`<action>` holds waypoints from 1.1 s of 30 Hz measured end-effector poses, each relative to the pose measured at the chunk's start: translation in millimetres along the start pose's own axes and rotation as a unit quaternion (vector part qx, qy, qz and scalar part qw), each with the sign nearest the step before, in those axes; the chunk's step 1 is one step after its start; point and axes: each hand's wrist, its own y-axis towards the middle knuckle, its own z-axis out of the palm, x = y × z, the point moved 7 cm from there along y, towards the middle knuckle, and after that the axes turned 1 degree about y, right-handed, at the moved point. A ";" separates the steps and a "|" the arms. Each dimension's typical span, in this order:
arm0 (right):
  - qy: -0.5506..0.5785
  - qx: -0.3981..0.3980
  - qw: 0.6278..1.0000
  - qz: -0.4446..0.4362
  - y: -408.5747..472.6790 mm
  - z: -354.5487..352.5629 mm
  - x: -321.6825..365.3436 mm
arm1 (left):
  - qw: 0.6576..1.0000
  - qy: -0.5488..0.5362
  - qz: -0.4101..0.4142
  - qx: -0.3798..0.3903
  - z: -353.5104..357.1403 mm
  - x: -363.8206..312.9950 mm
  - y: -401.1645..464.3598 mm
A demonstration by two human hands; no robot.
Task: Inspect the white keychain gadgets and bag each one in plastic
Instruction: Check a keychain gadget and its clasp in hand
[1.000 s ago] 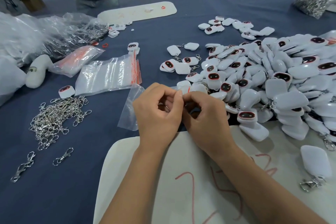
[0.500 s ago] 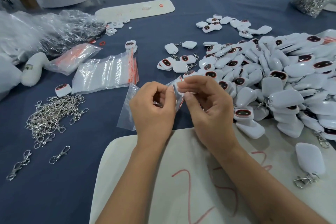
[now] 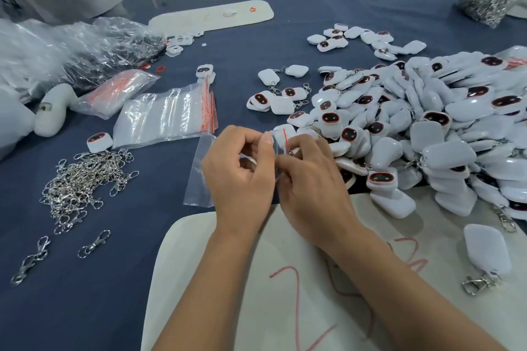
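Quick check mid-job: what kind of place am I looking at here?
Most likely a small assembly or packing workshop: a big heap of white keychain gadgets, a stack of zip bags and a pile of loose metal clasps on a shared blue work table.

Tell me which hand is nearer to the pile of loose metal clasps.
Left. The left hand is just right of the pile of metal clasps, across bare blue cloth. The right hand lies beyond the left one, farther from the pile.

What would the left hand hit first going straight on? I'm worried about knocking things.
Probably the stack of plastic bags, beyond the small bag the left hand holds; depth is unclear.
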 end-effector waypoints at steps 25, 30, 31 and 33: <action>-0.182 -0.081 0.970 0.142 0.7 -36.4 -31.2 | 0.979 0.100 -0.053 0.172 29.0 20.9 -7.2; -0.163 -0.087 0.974 0.128 0.6 -33.7 -28.3 | 0.960 0.178 0.001 0.214 36.0 19.6 -10.2; -0.149 -0.102 0.976 0.125 0.4 -34.9 -28.8 | 0.960 0.180 0.006 0.216 35.6 19.6 -9.5; -0.107 -0.154 0.976 0.107 -0.8 -41.0 -29.0 | 0.958 0.181 0.012 0.222 35.2 19.9 -8.9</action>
